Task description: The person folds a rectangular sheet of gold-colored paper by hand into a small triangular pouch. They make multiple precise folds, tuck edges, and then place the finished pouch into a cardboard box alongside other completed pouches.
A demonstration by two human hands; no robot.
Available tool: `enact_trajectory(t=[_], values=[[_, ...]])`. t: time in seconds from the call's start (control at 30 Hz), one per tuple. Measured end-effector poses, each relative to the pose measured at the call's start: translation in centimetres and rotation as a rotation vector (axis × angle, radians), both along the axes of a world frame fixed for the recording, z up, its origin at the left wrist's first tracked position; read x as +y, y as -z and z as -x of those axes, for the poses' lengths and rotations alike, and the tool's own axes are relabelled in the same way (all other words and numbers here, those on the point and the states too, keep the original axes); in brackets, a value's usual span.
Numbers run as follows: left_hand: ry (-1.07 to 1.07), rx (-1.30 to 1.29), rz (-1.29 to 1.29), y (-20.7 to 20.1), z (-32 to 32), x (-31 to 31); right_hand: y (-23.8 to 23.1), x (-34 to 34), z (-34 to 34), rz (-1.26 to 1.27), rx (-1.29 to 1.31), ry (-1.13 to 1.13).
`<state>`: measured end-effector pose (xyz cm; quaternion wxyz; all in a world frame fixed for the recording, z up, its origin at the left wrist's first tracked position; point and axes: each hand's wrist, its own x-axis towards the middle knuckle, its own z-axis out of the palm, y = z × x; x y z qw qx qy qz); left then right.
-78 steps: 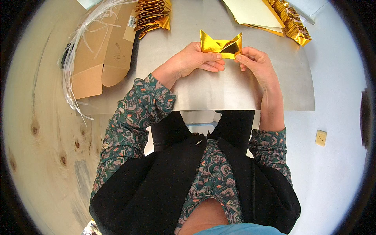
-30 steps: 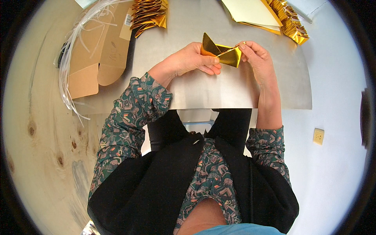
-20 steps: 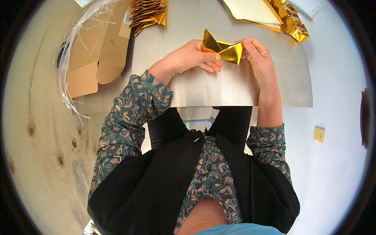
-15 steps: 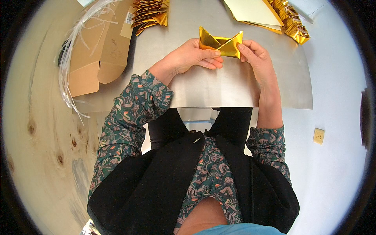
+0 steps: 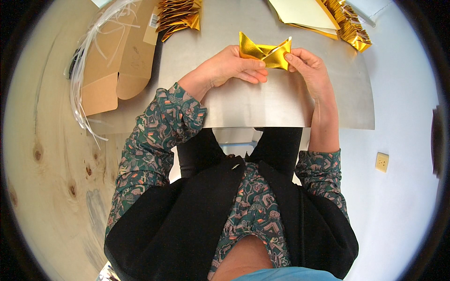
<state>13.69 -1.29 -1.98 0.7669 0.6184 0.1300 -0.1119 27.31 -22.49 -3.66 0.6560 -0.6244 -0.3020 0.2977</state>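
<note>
A folded piece of shiny gold foil paper (image 5: pixel 255 48) is held up over the metal table, its two pointed corners rising at either end. My left hand (image 5: pixel 238 65) grips its left side, thumb across the front and the other fingers behind and below. At the right end, my right hand (image 5: pixel 307 65) pinches the edge between thumb and fingers. Parts of the fingers behind the foil are hidden.
The grey metal table (image 5: pixel 225 103) has a curved right side. Folded gold foil pieces (image 5: pixel 180 18) stand stacked at the far left, and another row (image 5: pixel 351 30) lies far right beside cream paper sheets (image 5: pixel 302 14). An opened cardboard box (image 5: pixel 136 61) with clear plastic strips (image 5: pixel 84 79) occupies the left.
My right hand has shifted very slightly at the right end of the gold foil paper, which tilts a little differently. Both hands keep their hold.
</note>
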Motion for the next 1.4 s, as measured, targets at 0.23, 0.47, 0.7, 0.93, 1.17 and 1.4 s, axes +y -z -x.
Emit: enact_trajectory(t=[0.23, 0.47, 0.7, 0.93, 1.17, 1.4], values=[[-0.019, 0.0, -0.008, -0.12, -0.04, -0.03, 0.02, -0.12, 0.04, 0.119, -0.052, -0.09], [0.015, 0.011, 0.044, -0.6, -0.07, 0.2, 0.2, -0.25, -0.35, 0.114, -0.009, -0.096], [0.029, 0.003, 0.006, -0.29, -0.21, 0.2, 0.11, -0.25, -0.21, 0.132, -0.007, -0.071], [0.047, -0.017, 0.002, 0.05, -0.13, 0.41, -0.2, -0.37, 0.05, 0.137, -0.005, -0.059], [0.04, 0.001, -0.021, -0.08, -0.05, 0.26, 0.0, -0.45, -0.28, 0.114, 0.02, -0.124], [-0.029, 0.006, -0.003, -0.22, 0.02, 0.06, -0.5, -0.56, 0.01, 0.089, 0.025, -0.097]])
